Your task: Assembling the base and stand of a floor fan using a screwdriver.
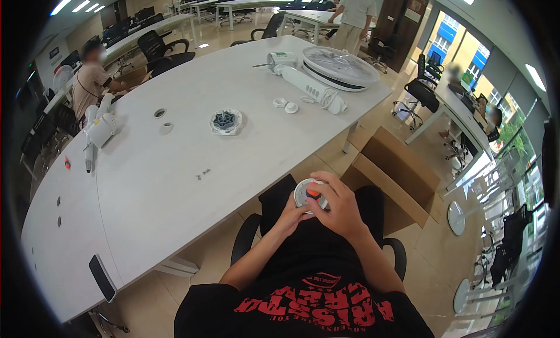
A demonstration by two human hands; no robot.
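Observation:
Over my lap, just off the table's front edge, my left hand [290, 217] is closed around a round white plastic part [301, 195]. My right hand [339, 208] grips the orange and dark blue handle of a stubby screwdriver [314, 193] above the part's face. Fingers hide the screwdriver's tip. Several small screws [202, 174] lie on the white table [157, 198] ahead of my hands. Farther back sits a round white housing with a grey ribbed centre [226, 122].
Fan parts lie at the far right: a round grille [341, 67], white pole [306, 86] and motor head [282, 59]. Another fan assembly [100, 131] rests at left. A phone [102, 278] is near the front edge; an open cardboard box [396, 177] stands at my right.

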